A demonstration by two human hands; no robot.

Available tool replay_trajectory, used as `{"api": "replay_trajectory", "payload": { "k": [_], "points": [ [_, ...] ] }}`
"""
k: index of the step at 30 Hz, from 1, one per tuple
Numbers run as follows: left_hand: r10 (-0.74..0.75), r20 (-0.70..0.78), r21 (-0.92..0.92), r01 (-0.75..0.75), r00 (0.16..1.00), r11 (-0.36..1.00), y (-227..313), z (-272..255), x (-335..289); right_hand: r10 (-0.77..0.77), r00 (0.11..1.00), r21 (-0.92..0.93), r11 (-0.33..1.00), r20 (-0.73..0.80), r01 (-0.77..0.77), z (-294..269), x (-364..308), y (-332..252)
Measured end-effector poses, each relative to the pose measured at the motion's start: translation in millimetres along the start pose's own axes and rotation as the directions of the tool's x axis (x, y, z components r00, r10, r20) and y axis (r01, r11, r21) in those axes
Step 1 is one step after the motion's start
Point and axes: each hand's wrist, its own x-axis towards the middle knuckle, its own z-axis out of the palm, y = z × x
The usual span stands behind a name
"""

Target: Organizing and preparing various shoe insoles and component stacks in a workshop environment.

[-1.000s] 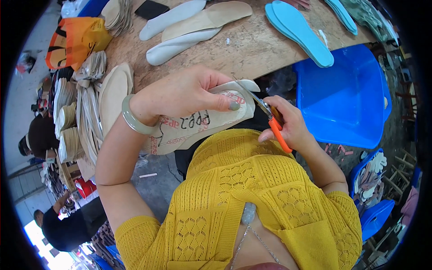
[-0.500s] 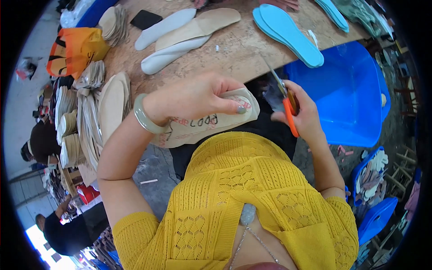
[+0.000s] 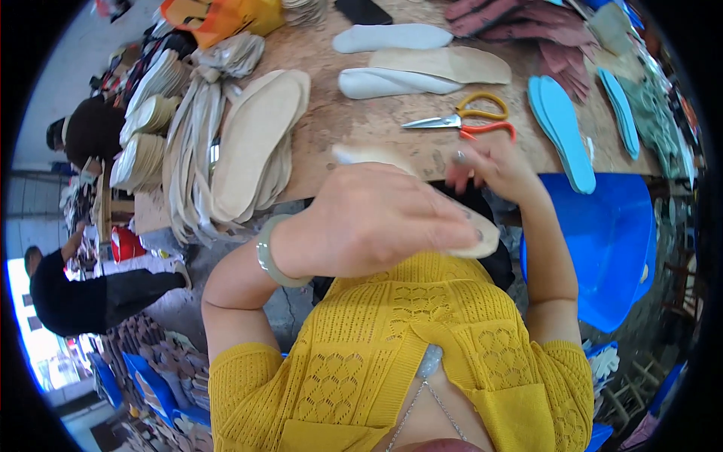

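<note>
My left hand (image 3: 369, 218), with a pale green bangle at its wrist, is closed around a beige insole (image 3: 484, 245) held above my lap. One rounded end pokes out past the fingertips and the middle is covered by the hand. Scissors (image 3: 458, 121) with one yellow and one orange-red handle loop lie on the table, blades pointing left. Just on the near side of the orange-red loop is my right hand (image 3: 498, 169), somewhat blurred, its fingers apart and nothing visible in them. Beyond the scissors lie a beige insole (image 3: 467, 64) and white insoles (image 3: 392, 38).
Stacked beige insoles (image 3: 256, 143) and a bundle of pale strips (image 3: 192, 151) sit at the table's left edge. Blue insoles (image 3: 561, 132) and dark red gloves (image 3: 527, 26) lie at right. A blue tub (image 3: 602, 241) stands below the table's right edge. Another person (image 3: 68, 294) bends at far left.
The scissors have left my right hand and now lie on the table. My left hand has shifted right and lower with the insole, turning it. The whole view has swung.
</note>
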Motion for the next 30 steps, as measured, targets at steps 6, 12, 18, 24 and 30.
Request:
{"api": "replay_trajectory", "payload": {
  "k": [6, 12, 18, 24, 30],
  "points": [
    [0.401, -0.047, 0.402, -0.350, 0.915, 0.846, -12.9, 18.5, -8.5, -0.166, 0.968, 0.831, 0.499, -0.187, 0.246, 60.3, -1.1, 5.9],
    [0.237, 0.016, 0.446, -0.219, 0.971, 0.868, -41.0, 30.9, -39.7, -0.321, 0.945, 0.835, 0.504, -0.057, 0.222, 36.4, 18.5, 8.4],
    [0.122, 0.128, 0.430, -0.166, 0.984, 0.888, -50.9, 57.5, -49.1, -0.096, 0.912, 0.571, 0.752, -0.399, 0.329, 57.7, 28.4, 12.6],
    [-0.203, -0.522, 0.120, 0.307, 0.829, 0.944, -49.3, 70.5, -30.0, -0.182, 0.764, 0.126, 0.937, -0.619, 0.324, 49.7, 8.7, 25.7],
    [-0.782, -0.429, -0.785, 0.242, 0.453, 0.571, -86.3, 67.4, -19.1, -0.222, 0.864, 0.336, 0.855, -0.453, 0.396, 82.7, 20.5, 17.2]
  ]
}}
